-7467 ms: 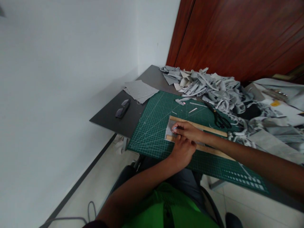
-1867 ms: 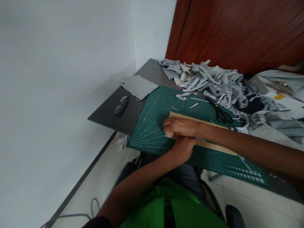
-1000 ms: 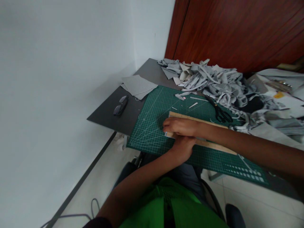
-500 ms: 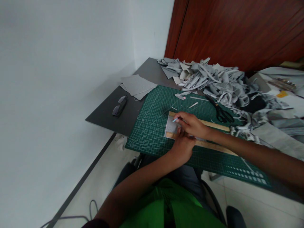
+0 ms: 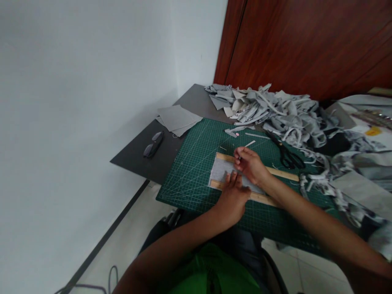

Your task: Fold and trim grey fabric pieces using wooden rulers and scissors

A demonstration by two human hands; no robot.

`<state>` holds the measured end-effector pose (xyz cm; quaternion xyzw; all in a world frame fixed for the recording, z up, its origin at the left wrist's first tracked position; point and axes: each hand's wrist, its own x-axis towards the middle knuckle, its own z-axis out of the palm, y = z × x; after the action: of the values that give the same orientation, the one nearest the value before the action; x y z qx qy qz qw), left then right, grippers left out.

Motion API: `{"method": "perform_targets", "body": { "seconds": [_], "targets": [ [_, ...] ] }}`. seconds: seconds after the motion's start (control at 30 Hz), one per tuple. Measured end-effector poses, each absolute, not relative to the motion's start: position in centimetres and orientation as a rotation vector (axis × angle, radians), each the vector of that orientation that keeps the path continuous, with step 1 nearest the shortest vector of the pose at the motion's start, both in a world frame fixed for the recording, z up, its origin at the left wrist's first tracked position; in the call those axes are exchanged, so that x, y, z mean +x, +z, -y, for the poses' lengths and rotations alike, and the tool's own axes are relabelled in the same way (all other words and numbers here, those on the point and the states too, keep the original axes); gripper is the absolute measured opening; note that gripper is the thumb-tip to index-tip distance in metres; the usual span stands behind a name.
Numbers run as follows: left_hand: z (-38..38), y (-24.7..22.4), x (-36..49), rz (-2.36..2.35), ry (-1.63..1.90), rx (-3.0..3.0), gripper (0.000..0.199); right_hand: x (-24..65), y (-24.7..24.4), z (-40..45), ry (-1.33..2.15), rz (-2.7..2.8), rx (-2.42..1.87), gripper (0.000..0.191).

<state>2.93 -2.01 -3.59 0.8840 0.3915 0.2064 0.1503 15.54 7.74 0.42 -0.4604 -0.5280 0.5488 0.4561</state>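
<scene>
A piece of light grey fabric lies on the green cutting mat. Two wooden rulers run along it: the far ruler on its upper edge, the near ruler along its lower side. My left hand presses down on the near ruler and the fabric, its fingers stretched out and slightly spread. Over the far ruler, my right hand pinches a slim pen-like tool, mostly hidden by the fingers; only a small dark bit shows.
Black scissors lie at the mat's right. Behind is a heap of grey fabric scraps. Stacked grey fabric pieces and eyeglasses rest on the dark tabletop. Thin offcuts are scattered on the mat.
My right hand has moved right along the far ruler, away from the fabric's left end, and its tool's light blue tip no longer shows. My left fingers lie flatter. The view has shifted slightly.
</scene>
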Motion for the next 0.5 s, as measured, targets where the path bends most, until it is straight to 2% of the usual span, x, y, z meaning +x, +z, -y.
{"method": "perform_targets", "body": {
  "seconds": [0.3,0.5],
  "targets": [
    [2.3,-3.5,2.7,-1.137,0.561,2.529,0.039,18.1,0.5,-9.7,0.504,2.133,-1.387,0.015],
    [2.4,-3.9,2.6,-1.119,0.572,2.518,0.042,19.3,1.3,-9.4,0.346,2.415,-1.449,0.022]
  ]
}}
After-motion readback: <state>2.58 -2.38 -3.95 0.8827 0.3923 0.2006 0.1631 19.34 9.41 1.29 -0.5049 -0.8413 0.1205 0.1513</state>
